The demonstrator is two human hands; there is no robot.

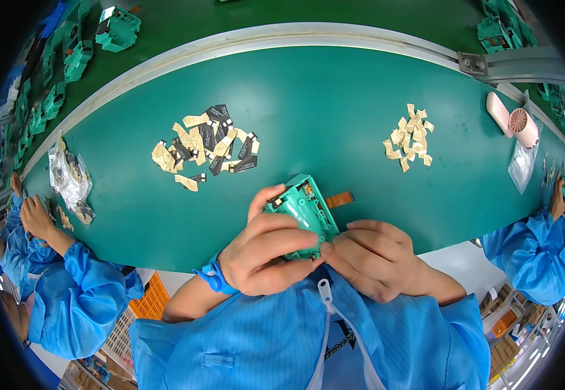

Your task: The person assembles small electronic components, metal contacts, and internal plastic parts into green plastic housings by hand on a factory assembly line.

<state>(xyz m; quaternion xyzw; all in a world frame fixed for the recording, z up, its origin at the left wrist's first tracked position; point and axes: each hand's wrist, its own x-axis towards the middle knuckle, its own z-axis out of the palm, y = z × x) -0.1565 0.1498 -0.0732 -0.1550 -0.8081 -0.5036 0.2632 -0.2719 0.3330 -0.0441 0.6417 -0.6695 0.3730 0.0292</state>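
Observation:
Close to my chest, a green plastic housing (302, 214) is tilted between both hands, its hollow inner side turned up. An orange-brown flex cable (340, 200) sticks out from its right side. My left hand (266, 250), with a blue band at the wrist, is closed around the housing's left and lower edges. My right hand (376, 257) presses its fingers at the housing's lower right corner, thumb and forefinger close together. Whether a small part sits between those fingertips is hidden.
On the green table lie a pile of black and cream flex pieces (214, 140), a smaller cream pile (410, 138), a pink handheld fan (522, 123) and a clear plastic bag (69, 175). Beyond a metal rail (282, 29) sit more green housings (118, 29). Co-workers in blue flank me.

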